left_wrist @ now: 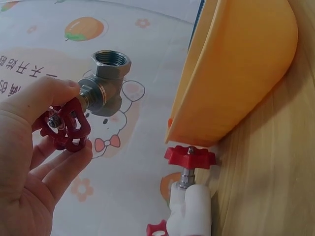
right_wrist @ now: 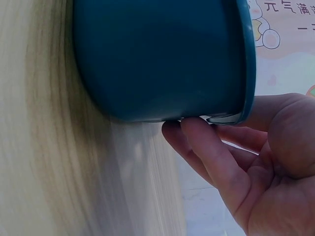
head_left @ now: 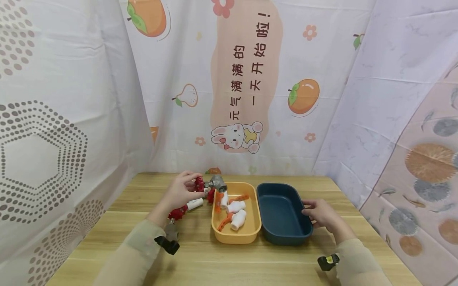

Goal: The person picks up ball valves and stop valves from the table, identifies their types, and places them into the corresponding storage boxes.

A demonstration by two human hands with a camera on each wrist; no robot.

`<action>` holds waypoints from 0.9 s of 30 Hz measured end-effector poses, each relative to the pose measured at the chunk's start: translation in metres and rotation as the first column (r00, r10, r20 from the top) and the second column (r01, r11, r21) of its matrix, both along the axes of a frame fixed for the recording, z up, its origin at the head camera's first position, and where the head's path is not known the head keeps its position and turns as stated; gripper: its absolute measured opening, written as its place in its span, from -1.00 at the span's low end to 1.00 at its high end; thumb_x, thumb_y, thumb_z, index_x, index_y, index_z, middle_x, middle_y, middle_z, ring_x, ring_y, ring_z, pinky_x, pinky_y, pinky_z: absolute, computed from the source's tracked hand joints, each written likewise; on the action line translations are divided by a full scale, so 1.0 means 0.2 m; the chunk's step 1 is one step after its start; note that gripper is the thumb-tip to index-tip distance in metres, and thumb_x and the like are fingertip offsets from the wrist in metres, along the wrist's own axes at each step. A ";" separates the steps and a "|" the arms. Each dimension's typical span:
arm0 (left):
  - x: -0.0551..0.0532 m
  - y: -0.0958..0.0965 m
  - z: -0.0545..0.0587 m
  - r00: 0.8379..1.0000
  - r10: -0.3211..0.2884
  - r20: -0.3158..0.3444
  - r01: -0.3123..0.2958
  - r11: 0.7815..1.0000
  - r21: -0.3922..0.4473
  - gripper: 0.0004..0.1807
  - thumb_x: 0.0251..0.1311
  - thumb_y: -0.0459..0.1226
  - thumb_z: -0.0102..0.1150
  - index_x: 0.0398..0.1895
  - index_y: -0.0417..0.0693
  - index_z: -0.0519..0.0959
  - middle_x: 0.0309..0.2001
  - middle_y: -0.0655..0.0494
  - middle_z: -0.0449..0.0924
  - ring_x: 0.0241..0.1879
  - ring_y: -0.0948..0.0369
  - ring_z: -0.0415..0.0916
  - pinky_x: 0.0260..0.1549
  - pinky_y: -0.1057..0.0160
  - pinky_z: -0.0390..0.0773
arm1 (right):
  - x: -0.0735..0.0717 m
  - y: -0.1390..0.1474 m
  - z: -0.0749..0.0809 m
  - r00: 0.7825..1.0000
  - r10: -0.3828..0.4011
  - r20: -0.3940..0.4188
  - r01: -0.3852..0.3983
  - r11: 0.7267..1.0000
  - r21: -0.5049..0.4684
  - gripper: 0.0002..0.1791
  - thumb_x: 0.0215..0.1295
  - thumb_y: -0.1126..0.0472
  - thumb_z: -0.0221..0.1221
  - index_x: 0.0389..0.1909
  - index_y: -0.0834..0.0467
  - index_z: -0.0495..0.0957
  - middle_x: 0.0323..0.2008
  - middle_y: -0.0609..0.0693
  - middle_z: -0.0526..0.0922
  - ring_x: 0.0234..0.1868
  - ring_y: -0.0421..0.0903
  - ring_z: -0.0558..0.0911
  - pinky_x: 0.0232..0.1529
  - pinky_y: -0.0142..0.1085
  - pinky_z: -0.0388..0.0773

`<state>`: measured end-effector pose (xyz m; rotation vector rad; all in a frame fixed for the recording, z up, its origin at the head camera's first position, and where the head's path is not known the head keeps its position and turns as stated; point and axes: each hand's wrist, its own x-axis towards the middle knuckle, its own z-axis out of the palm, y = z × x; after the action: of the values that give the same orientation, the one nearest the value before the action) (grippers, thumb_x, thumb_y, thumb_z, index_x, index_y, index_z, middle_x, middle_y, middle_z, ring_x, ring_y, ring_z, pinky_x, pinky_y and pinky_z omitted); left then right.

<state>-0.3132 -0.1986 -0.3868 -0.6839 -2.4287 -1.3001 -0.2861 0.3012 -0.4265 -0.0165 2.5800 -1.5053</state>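
Note:
My left hand [head_left: 181, 190] holds a metal gate valve [left_wrist: 106, 86] by its red handwheel [left_wrist: 66, 125]. The valve's grey threaded body hangs over the left rim of the yellow bin [head_left: 237, 238]. Inside that bin lie several white plastic valves [head_left: 237, 219] with orange handles. My right hand [head_left: 322, 215] grips the right side of the dark blue bin [head_left: 284, 214], its fingers against the outer wall in the right wrist view. Nothing lies in the blue bin.
Left of the yellow bin, a white valve with a red handwheel [left_wrist: 191, 157] stands close to its wall. More red-handled valves [head_left: 177, 213] lie on the wooden table [head_left: 200, 258], partly hidden by the left arm. A printed curtain [head_left: 179, 131] hangs behind the table.

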 end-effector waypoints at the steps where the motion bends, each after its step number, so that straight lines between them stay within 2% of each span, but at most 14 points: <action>1: 0.00 0.01 0.00 1.000 -0.001 0.002 0.001 1.000 -0.003 -0.36 -0.03 -0.28 0.63 0.21 -0.05 0.64 0.08 0.00 0.51 -0.06 0.00 0.68 -0.11 0.17 0.68 | 0.00 0.00 0.00 1.000 0.001 0.000 -0.001 1.000 0.000 -0.41 0.42 0.41 0.14 0.42 0.47 0.26 0.10 0.46 0.58 -0.22 0.07 0.72 -0.32 0.01 0.71; 11: -0.04 0.10 0.01 1.000 -0.010 0.003 0.010 1.000 -0.006 -0.38 0.00 -0.28 0.62 0.20 -0.01 0.64 0.04 0.02 0.52 -0.07 0.02 0.69 -0.10 0.11 0.68 | 0.00 0.00 0.00 1.000 0.001 -0.002 -0.001 1.000 0.009 -0.41 0.42 0.41 0.14 0.42 0.46 0.28 0.09 0.46 0.58 -0.21 0.07 0.72 -0.33 0.00 0.71; 17: -0.07 0.16 0.01 1.000 -0.020 0.008 0.020 1.000 0.000 -0.37 -0.01 -0.22 0.63 0.21 0.03 0.65 0.05 0.06 0.52 -0.07 0.08 0.69 -0.12 0.20 0.68 | 0.00 0.00 0.01 1.000 -0.001 0.003 0.001 1.000 0.015 -0.41 0.43 0.40 0.14 0.43 0.45 0.27 0.11 0.46 0.57 -0.21 0.06 0.71 -0.32 0.00 0.71; 22: -0.07 0.22 0.02 0.999 -0.050 0.009 0.050 0.999 0.022 -0.37 -0.01 -0.27 0.62 0.21 -0.03 0.65 0.03 0.01 0.51 -0.10 0.04 0.69 -0.13 0.21 0.68 | -0.01 0.00 0.00 1.000 0.001 0.001 -0.001 1.000 0.007 -0.41 0.42 0.40 0.15 0.42 0.46 0.28 0.10 0.46 0.58 -0.21 0.07 0.72 -0.32 0.01 0.71; 27: -0.08 0.27 0.02 0.998 -0.063 0.032 0.061 0.997 0.035 -0.39 -0.01 -0.30 0.61 0.19 -0.02 0.65 0.03 0.06 0.51 -0.09 0.08 0.68 -0.13 0.22 0.68 | 0.00 0.00 0.00 1.000 0.001 -0.003 -0.001 1.000 0.002 -0.41 0.41 0.41 0.15 0.42 0.46 0.28 0.09 0.46 0.58 -0.23 0.06 0.71 -0.33 0.00 0.71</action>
<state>-0.3292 -0.1453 -0.3826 -0.7398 -2.4228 -1.3841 -0.2869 0.3022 -0.4266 -0.0196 2.5839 -1.5034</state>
